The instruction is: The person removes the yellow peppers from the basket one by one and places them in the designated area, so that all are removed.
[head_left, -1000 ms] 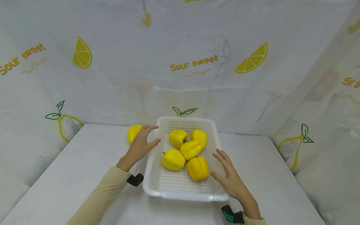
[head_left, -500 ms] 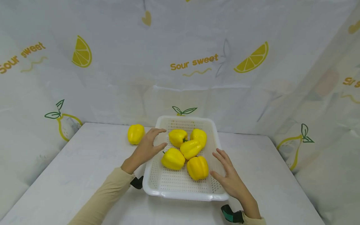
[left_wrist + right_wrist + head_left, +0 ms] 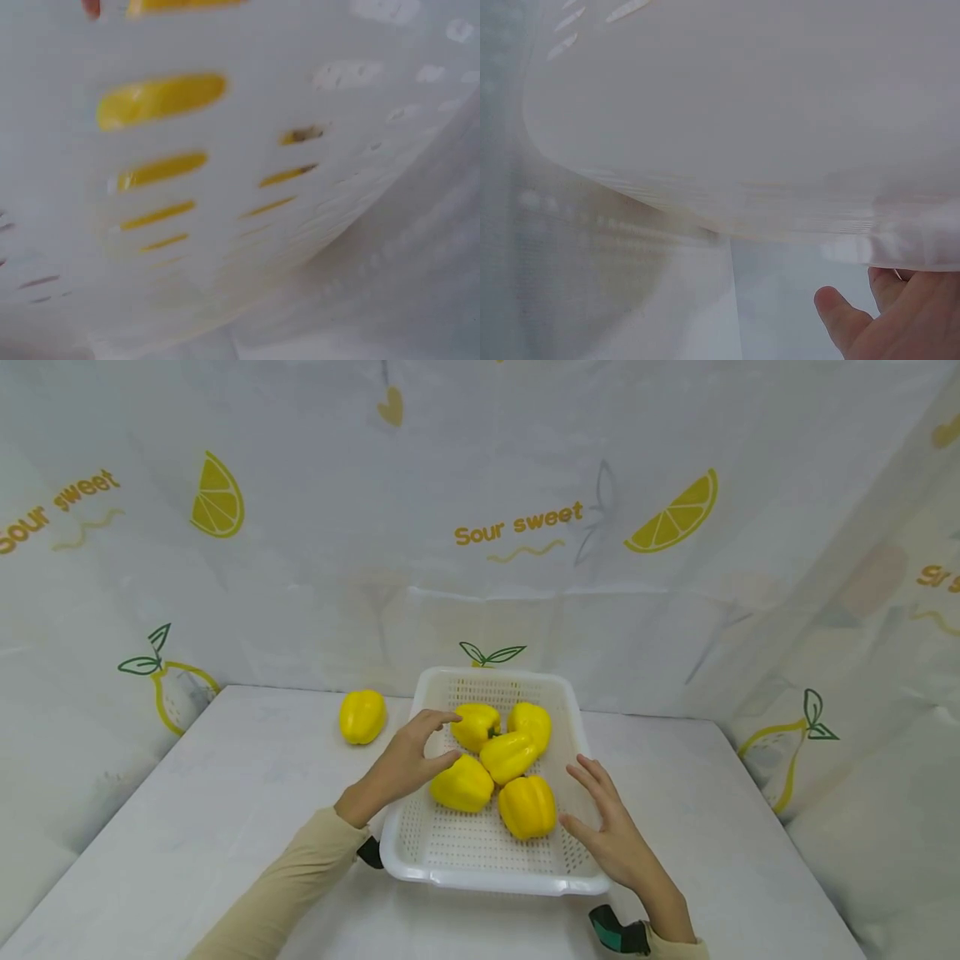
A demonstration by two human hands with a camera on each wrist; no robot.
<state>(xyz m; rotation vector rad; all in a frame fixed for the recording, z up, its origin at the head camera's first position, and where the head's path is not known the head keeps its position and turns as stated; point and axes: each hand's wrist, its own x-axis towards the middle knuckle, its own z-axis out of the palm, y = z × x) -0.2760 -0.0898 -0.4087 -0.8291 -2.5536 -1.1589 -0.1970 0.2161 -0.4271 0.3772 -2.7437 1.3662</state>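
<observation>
A white perforated basket [image 3: 510,883] holds several yellow bell peppers. My left hand [image 3: 405,764] reaches over its left rim, thumb and fingers spread apart and holding nothing. Its fingertips overlap the back-left pepper [image 3: 480,727], and its thumb tip overlaps the front-left pepper [image 3: 462,787]. At the right rim, my right hand [image 3: 615,835] has its fingers spread, the thumb near the front-right pepper [image 3: 527,807]. The right wrist view shows part of the right hand [image 3: 900,322] beneath the basket's pale wall [image 3: 742,112]. Yellow shows through slots in the basket wall [image 3: 247,112] in the left wrist view.
One more yellow bell pepper [image 3: 363,717] stands on the white table [image 3: 300,752], left of the basket near the back edge. A white curtain [image 3: 337,610] with lemon prints hangs behind and at both sides.
My left hand has moved right and toward me, from beside the lone pepper on the table to over the peppers in the basket. The right hand stays put.
</observation>
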